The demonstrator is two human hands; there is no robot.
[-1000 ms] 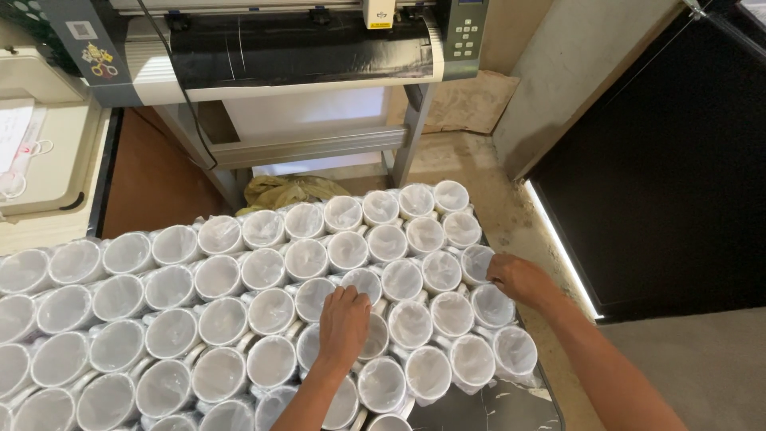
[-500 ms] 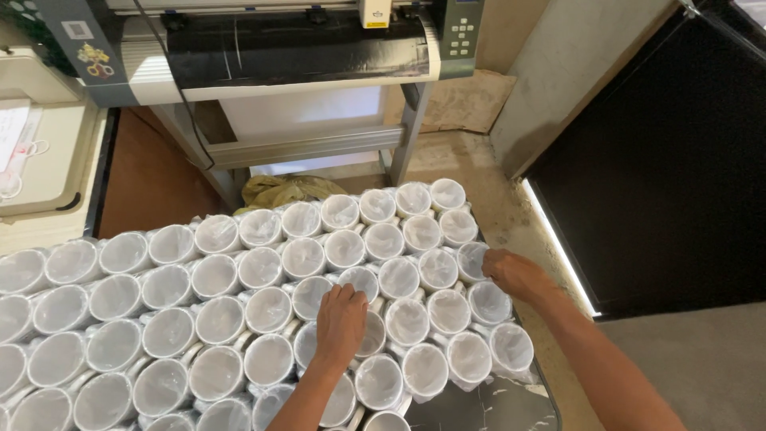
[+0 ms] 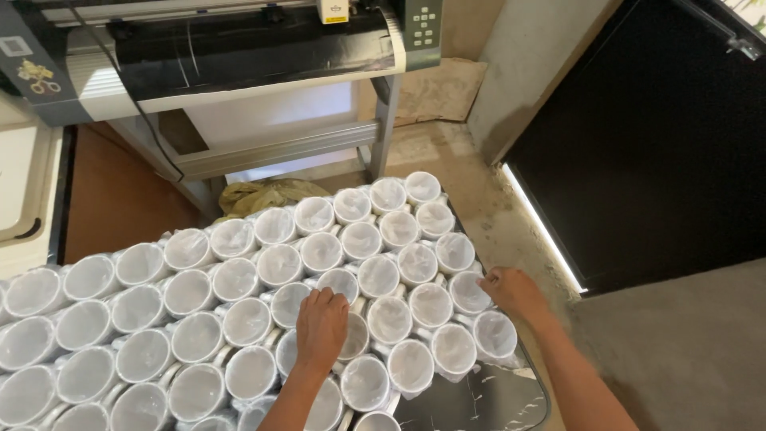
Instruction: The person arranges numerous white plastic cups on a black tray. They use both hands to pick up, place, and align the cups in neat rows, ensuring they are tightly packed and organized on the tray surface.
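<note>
Left hand [image 3: 321,329]: lay palm down on the mugs [image 3: 239,319] near the middle of the front rows, fingers curled over the rim of one mug [image 3: 351,335]; whether it gripped that mug or only rested on it could not be told.
Right hand [image 3: 515,292]: sat at the right edge of the pack, fingers bent against the rim of a mug [image 3: 468,292]; a firm grasp could not be made out.
Mugs: white, each wrapped in clear film, stood upright and packed rim to rim in slanting rows, covering almost the whole bench [image 3: 479,403].
Bench: dark, marbled top, bare only at the front right corner, just beside the last mugs.
Machine [image 3: 231,48]: a wide grey and black roll printer on a stand, stood behind the mugs, well apart from both hands.
Cloth [image 3: 259,195]: a crumpled yellowish heap lay on the floor between the machine's stand and the far mugs.
Doorway [image 3: 662,144]: dark, to the right, with a bright strip along its foot.
</note>
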